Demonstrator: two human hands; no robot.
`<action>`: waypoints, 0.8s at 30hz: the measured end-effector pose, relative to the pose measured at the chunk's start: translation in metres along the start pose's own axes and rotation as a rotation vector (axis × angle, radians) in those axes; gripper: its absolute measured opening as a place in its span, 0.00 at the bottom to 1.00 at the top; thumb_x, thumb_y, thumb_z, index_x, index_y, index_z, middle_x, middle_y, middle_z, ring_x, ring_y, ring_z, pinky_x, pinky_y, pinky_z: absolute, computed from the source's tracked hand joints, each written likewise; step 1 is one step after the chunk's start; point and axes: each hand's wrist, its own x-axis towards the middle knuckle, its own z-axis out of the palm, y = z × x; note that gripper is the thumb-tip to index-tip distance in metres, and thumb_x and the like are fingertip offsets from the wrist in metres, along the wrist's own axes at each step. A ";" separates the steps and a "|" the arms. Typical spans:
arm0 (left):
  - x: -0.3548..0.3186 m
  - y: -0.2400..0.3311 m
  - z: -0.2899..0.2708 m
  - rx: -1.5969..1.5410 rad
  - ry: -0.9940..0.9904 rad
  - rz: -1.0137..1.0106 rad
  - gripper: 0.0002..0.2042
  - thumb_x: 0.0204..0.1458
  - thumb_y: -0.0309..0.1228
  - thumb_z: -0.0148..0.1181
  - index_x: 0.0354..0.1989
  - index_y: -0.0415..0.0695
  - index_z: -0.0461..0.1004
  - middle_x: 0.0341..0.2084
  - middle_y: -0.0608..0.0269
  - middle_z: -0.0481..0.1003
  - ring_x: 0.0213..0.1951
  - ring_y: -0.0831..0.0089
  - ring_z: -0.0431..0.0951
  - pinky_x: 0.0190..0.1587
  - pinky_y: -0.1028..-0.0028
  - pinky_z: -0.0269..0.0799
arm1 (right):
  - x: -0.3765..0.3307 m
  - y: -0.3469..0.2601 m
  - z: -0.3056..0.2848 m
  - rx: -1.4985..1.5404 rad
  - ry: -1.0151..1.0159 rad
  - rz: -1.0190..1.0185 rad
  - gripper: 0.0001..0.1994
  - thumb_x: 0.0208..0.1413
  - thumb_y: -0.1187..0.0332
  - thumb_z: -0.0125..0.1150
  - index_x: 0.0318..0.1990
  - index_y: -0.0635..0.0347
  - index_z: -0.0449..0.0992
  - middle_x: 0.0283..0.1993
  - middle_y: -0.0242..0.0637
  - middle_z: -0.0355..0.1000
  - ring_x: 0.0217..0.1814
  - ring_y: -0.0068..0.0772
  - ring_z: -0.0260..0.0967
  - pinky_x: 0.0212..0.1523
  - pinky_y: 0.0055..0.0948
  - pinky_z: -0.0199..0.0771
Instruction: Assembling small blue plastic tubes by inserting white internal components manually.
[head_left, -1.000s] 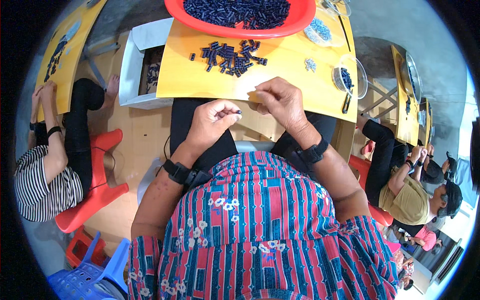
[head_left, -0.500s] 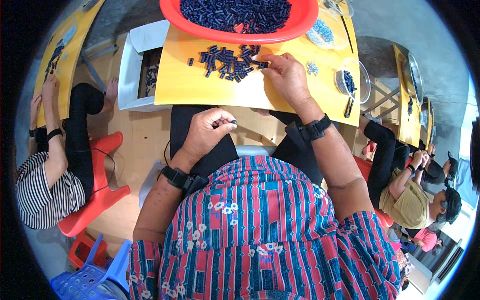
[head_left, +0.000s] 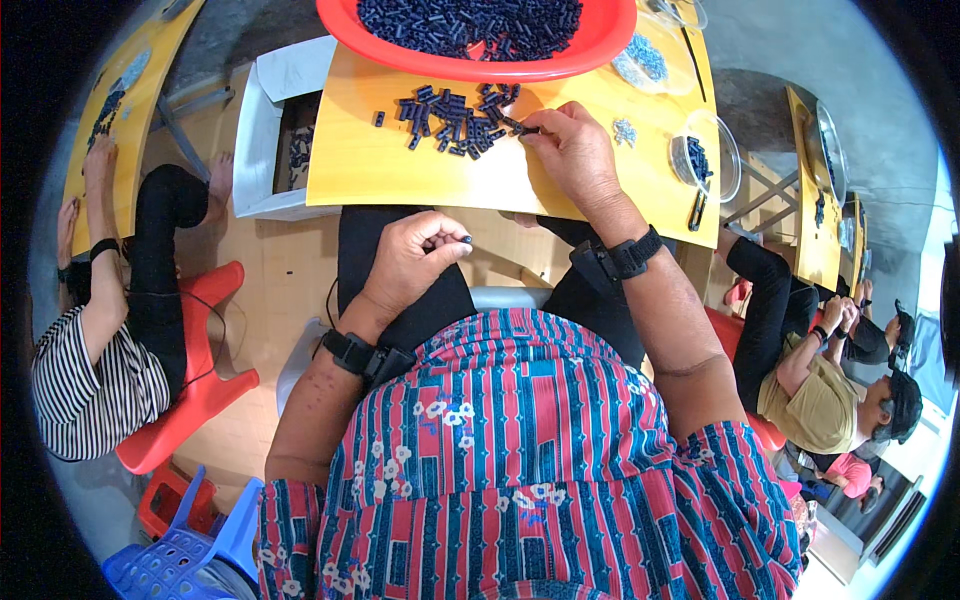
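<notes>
My left hand (head_left: 408, 255) is closed in front of the table's near edge, above my lap. A small dark plastic piece (head_left: 466, 240) pokes out between its thumb and forefinger. Over the yellow tabletop, my right hand (head_left: 572, 150) pinches a short dark piece (head_left: 516, 125) at the right side of a loose pile of small dark cylindrical pieces (head_left: 455, 120). The fingers' grip hides part of that piece. Behind the pile stands a wide red basin (head_left: 480, 72), filled with many more such pieces.
Right of my right hand lie small clear bits (head_left: 624, 131). Beyond are a round clear tub (head_left: 738, 165) with dark pieces and a dish of pale blue bits (head_left: 645, 62). A black pen-like tool (head_left: 697, 211) lies near the table edge. A white box (head_left: 262, 150) stands left; people work on both sides.
The piece at my right fingertips now points up and left toward the pile, more of it showing. My left hand keeps its pinch almost unmoved. The view has shifted slightly.
</notes>
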 end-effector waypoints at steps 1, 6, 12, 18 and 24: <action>0.000 0.000 0.000 -0.011 0.002 0.001 0.04 0.46 0.21 0.63 0.30 0.37 0.75 0.24 0.69 0.74 0.26 0.85 0.69 0.31 0.82 0.67 | -0.001 0.000 0.000 -0.006 -0.005 -0.001 0.08 0.45 0.71 0.64 0.36 0.54 0.80 0.30 0.40 0.69 0.31 0.40 0.70 0.35 0.34 0.71; 0.001 -0.001 0.001 -0.009 0.001 0.011 0.04 0.46 0.21 0.63 0.30 0.37 0.75 0.24 0.69 0.74 0.26 0.85 0.69 0.31 0.82 0.67 | -0.003 -0.002 -0.002 0.001 0.001 0.004 0.07 0.45 0.73 0.65 0.34 0.58 0.79 0.30 0.39 0.69 0.30 0.35 0.70 0.35 0.29 0.72; -0.001 -0.002 0.004 -0.015 0.036 0.018 0.04 0.45 0.23 0.63 0.29 0.38 0.76 0.22 0.66 0.74 0.24 0.83 0.70 0.28 0.80 0.67 | -0.007 0.003 0.000 -0.059 -0.001 -0.084 0.05 0.46 0.73 0.63 0.33 0.58 0.78 0.33 0.38 0.70 0.32 0.38 0.71 0.36 0.31 0.73; 0.000 -0.001 0.003 -0.013 0.035 0.002 0.04 0.45 0.23 0.63 0.29 0.38 0.76 0.23 0.66 0.75 0.25 0.84 0.71 0.29 0.81 0.68 | -0.012 0.006 0.003 -0.263 -0.083 -0.180 0.05 0.50 0.71 0.59 0.35 0.57 0.71 0.36 0.39 0.69 0.35 0.44 0.71 0.38 0.37 0.73; 0.001 -0.010 0.003 -0.115 0.034 -0.039 0.04 0.47 0.21 0.62 0.31 0.38 0.75 0.25 0.71 0.74 0.27 0.87 0.69 0.32 0.84 0.68 | -0.024 -0.001 -0.003 0.022 -0.039 -0.183 0.07 0.50 0.72 0.55 0.37 0.57 0.68 0.35 0.40 0.66 0.30 0.42 0.71 0.25 0.36 0.75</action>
